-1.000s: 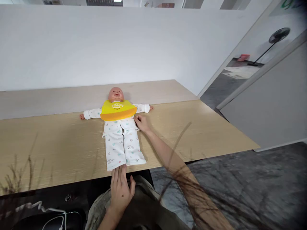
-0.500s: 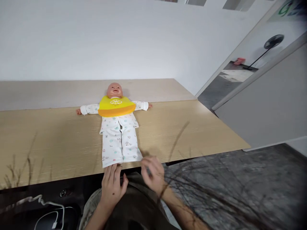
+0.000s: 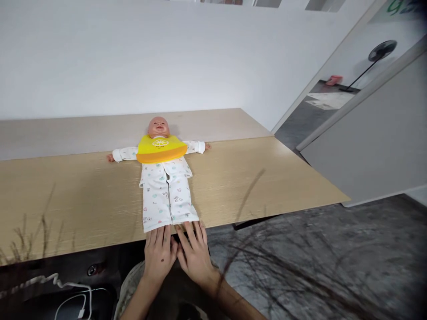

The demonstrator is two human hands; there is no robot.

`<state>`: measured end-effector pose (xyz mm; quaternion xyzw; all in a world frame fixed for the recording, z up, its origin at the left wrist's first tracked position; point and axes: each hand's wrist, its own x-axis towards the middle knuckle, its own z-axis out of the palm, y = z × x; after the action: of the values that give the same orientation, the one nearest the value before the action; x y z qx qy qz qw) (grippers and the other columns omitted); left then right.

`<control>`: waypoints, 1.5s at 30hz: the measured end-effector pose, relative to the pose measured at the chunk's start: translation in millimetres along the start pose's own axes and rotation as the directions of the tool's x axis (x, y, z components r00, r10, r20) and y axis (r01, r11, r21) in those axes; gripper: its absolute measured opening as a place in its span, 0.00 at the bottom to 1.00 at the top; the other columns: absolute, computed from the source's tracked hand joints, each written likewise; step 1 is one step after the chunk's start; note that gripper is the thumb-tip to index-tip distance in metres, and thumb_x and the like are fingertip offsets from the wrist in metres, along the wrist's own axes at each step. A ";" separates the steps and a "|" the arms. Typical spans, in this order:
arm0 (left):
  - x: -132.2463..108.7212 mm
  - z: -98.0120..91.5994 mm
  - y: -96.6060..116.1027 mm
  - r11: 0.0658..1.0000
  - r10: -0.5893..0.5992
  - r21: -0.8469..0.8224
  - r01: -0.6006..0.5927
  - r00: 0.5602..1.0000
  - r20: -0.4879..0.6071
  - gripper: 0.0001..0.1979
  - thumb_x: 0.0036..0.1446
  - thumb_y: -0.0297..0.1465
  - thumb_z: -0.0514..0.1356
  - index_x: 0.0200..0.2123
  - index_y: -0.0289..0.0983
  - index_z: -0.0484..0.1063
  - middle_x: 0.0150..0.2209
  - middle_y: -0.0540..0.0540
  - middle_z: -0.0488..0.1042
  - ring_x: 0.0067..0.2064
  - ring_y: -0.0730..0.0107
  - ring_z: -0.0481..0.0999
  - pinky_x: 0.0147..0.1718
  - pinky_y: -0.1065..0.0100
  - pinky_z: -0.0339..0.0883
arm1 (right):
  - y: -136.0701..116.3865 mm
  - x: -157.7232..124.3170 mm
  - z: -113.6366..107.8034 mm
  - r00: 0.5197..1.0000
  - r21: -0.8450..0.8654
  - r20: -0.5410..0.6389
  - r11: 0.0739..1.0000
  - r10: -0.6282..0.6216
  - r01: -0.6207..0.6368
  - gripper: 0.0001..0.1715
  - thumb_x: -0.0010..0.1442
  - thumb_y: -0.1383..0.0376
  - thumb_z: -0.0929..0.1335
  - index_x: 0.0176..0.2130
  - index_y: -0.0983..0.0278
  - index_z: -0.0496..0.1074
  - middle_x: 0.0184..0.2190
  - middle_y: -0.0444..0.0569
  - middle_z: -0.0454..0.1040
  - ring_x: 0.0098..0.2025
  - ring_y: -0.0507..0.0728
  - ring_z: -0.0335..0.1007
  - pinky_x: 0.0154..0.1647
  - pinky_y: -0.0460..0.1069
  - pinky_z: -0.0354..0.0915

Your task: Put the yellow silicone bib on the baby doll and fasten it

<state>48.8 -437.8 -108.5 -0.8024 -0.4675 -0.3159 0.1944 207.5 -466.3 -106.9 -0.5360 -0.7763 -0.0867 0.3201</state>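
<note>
A baby doll (image 3: 159, 129) lies on its back on the wooden table (image 3: 253, 178), arms spread, head towards the wall. It wears a yellow and orange bib (image 3: 161, 150) and white patterned pyjamas (image 3: 166, 195). My left hand (image 3: 159, 253) rests flat at the table's near edge, fingers stretched, fingertips at the left trouser cuff. My right hand (image 3: 195, 253) lies flat beside it, fingers apart, fingertips at the right cuff. Neither hand holds anything.
A white partition wall (image 3: 133, 58) stands behind the table. White cables (image 3: 71, 298) lie on a dark surface below the table's near edge at lower left. A floor fan (image 3: 376, 58) stands far off at upper right, beyond a grey floor.
My right hand drew back from the doll's waist to the table's near edge and now lies flat beside my left hand at the trouser cuffs. The left hand barely moved.
</note>
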 end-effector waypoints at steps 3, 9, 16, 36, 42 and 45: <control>2.1 -0.7 -0.5 1.000 -0.003 -0.011 0.003 1.000 -0.006 0.33 0.64 0.24 0.55 0.72 0.28 0.54 0.54 0.30 0.78 0.54 0.48 0.79 0.55 0.50 0.68 | -4.9 1.6 1.2 0.999 -0.042 0.039 0.999 0.028 -0.026 0.33 0.62 0.68 0.63 0.65 0.67 0.70 0.68 0.61 0.63 0.71 0.74 0.51 0.66 0.71 0.60; 2.7 -0.9 -1.0 1.000 0.009 0.003 -0.009 1.000 -0.024 0.33 0.62 0.22 0.56 0.70 0.26 0.56 0.52 0.27 0.78 0.54 0.45 0.78 0.54 0.49 0.69 | -9.7 13.5 3.0 0.995 -0.099 0.083 0.994 0.047 -0.039 0.32 0.63 0.69 0.64 0.65 0.67 0.69 0.67 0.61 0.64 0.67 0.73 0.56 0.66 0.71 0.59; -1.6 -1.1 -5.4 1.000 -0.017 0.018 0.017 1.000 0.002 0.25 0.61 0.22 0.56 0.62 0.30 0.66 0.50 0.30 0.78 0.53 0.45 0.78 0.52 0.48 0.72 | -11.4 19.7 4.0 0.996 -0.060 0.067 0.997 0.062 -0.058 0.29 0.63 0.65 0.67 0.63 0.62 0.72 0.66 0.60 0.65 0.67 0.76 0.54 0.65 0.74 0.58; -2.6 -12.7 8.7 0.991 -0.107 -0.086 0.106 0.994 -0.006 0.22 0.59 0.22 0.52 0.56 0.30 0.71 0.52 0.33 0.79 0.56 0.53 0.76 0.57 0.52 0.69 | -11.8 -3.1 34.6 0.998 -0.069 -0.065 0.998 -0.008 0.003 0.45 0.61 0.69 0.63 0.74 0.62 0.53 0.63 0.58 0.70 0.66 0.75 0.59 0.66 0.73 0.54; -1.2 -14.0 13.1 0.976 -0.121 -0.181 0.121 0.993 0.011 0.23 0.61 0.25 0.51 0.58 0.32 0.71 0.53 0.34 0.78 0.56 0.54 0.76 0.56 0.51 0.71 | -5.6 -10.8 39.3 0.999 -0.100 -0.023 0.995 -0.025 0.022 0.41 0.62 0.71 0.63 0.72 0.65 0.58 0.64 0.62 0.68 0.70 0.76 0.55 0.67 0.74 0.54; -0.6 -16.4 13.1 0.983 -0.079 -0.164 0.082 0.997 0.023 0.25 0.62 0.26 0.51 0.62 0.33 0.69 0.56 0.36 0.77 0.59 0.54 0.75 0.58 0.52 0.69 | -4.2 -12.0 38.9 0.998 -0.152 0.033 0.987 -0.054 0.059 0.31 0.62 0.72 0.63 0.63 0.67 0.71 0.62 0.63 0.70 0.69 0.76 0.56 0.66 0.74 0.56</control>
<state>54.7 -454.5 -97.2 -0.7988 -0.4732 -0.3546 0.1105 190.8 -458.7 -143.5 -0.5380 -0.7868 -0.1474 0.2643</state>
